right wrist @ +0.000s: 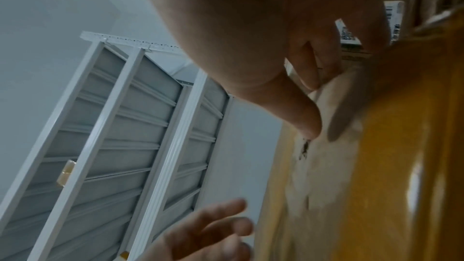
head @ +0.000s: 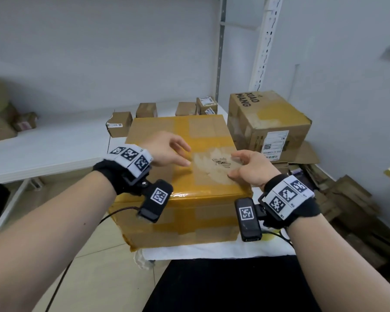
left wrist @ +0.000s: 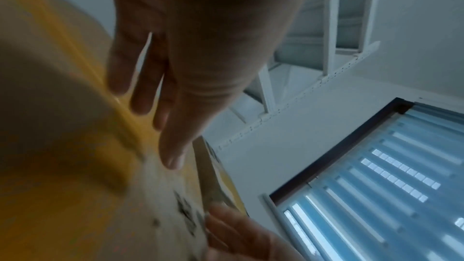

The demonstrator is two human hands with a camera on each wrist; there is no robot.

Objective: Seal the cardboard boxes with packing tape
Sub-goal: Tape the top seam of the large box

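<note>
A large cardboard box [head: 203, 129] wrapped in yellow packing tape stands in front of me on a white cloth [head: 212, 249]. Its top has a torn, pale label patch [head: 214, 170] with small holes. My left hand [head: 169, 149] hovers over the left part of the top, fingers straight and spread, holding nothing. My right hand [head: 250, 167] is at the right side of the patch, fingers loosely bent and empty. In the right wrist view its thumb [right wrist: 308, 126] touches the box [right wrist: 401, 146] at the patch. The left wrist view shows straight fingers [left wrist: 170, 146] just above the box [left wrist: 62, 126]. No tape roll is in view.
A second taped box marked XIAO MANG [head: 266, 122] stands close at the right rear. Several small parcels [head: 119, 123] lie on the white table [head: 54, 145] behind. Flattened cardboard [head: 347, 199] is piled on the floor at right. White shelving uprights [head: 266, 41] rise behind.
</note>
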